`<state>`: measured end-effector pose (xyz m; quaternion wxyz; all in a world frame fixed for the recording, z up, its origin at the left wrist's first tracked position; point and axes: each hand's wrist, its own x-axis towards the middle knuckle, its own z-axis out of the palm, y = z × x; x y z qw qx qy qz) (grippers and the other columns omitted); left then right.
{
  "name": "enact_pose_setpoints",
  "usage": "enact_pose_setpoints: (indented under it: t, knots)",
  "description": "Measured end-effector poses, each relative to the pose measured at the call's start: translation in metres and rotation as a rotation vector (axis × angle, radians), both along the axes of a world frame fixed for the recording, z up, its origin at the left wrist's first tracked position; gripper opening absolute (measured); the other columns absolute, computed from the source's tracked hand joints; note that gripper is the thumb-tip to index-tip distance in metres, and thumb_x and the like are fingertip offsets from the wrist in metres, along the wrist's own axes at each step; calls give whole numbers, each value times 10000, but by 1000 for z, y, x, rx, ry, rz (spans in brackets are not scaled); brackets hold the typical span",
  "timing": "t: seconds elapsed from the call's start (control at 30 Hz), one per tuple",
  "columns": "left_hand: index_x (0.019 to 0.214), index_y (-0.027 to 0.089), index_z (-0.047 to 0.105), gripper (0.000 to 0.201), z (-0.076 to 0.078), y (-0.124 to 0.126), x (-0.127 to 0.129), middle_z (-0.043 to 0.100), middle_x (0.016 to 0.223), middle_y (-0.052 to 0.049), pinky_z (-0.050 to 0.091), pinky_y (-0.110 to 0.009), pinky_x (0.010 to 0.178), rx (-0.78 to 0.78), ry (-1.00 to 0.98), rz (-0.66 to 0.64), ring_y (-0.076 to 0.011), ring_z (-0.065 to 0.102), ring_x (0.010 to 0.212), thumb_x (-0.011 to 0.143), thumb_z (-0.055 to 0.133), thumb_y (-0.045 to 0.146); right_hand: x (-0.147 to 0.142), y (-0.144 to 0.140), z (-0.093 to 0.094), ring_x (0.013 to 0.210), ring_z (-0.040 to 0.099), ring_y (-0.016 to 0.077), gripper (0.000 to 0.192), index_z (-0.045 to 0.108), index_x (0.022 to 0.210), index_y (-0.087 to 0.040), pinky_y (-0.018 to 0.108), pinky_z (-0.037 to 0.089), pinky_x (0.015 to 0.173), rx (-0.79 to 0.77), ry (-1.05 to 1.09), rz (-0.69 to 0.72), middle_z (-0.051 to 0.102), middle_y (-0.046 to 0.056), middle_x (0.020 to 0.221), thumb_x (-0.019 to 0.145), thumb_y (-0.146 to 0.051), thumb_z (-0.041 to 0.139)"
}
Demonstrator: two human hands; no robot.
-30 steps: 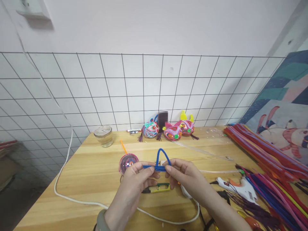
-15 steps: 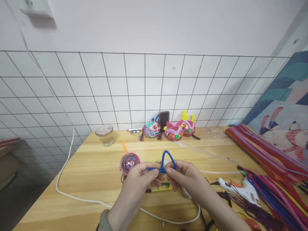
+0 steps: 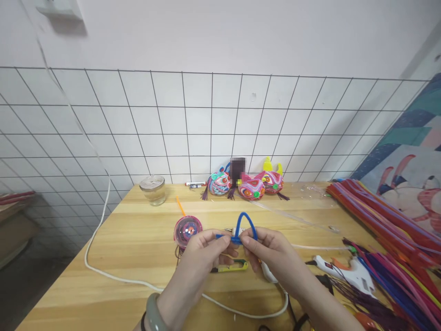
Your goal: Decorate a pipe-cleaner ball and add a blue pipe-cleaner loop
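Note:
Between my two hands is a blue pipe cleaner (image 3: 244, 214), bent into an upright pointed loop over a straight lower piece. My left hand (image 3: 211, 250) pinches its left end with thumb and fingers. My right hand (image 3: 270, 248) grips the right foot of the loop, and some of the strand is hidden behind the fingertips. Under my hands lies a yellow-green cutter (image 3: 234, 265), partly covered. To the left of my left hand sits a round pink-rimmed piece (image 3: 188, 231) with an orange stick (image 3: 180, 205) beyond it.
Several colourful fish-like crafts (image 3: 251, 186) stand against the tiled wall. A glass jar (image 3: 153, 191) is at the back left. On the right lie a white glue gun (image 3: 347, 272) and bundles of pipe cleaners (image 3: 382, 220). A white cable (image 3: 117, 277) crosses the wooden table (image 3: 113, 239).
The view has shifted slightly, so the surroundings sit a little differently in frame. Both hands keep hold of the blue pipe cleaner, and its loop looks nearly the same.

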<state>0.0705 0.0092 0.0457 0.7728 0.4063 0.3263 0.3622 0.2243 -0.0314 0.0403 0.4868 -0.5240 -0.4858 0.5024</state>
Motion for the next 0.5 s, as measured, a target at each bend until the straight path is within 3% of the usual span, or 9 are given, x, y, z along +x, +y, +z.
enact_pose_setpoints:
  t: [0.27,0.5]
  knots:
    - [689,110,666,165,-4,0,-3,650,668,-64,455,-248,592,36,4,-24,-138,577,621,702,662,275,0,-2,1,388,420,60,320,571,705,-156,182,338,382,2,17,18,485,-54,500,734,-473,607]
    - [731,115,658,100,-6,1,-3,633,672,-46,443,-229,569,-17,-128,-99,-126,578,620,731,633,211,1,-2,1,364,404,58,311,573,726,-165,174,316,358,-13,70,33,484,-59,471,723,-473,618]
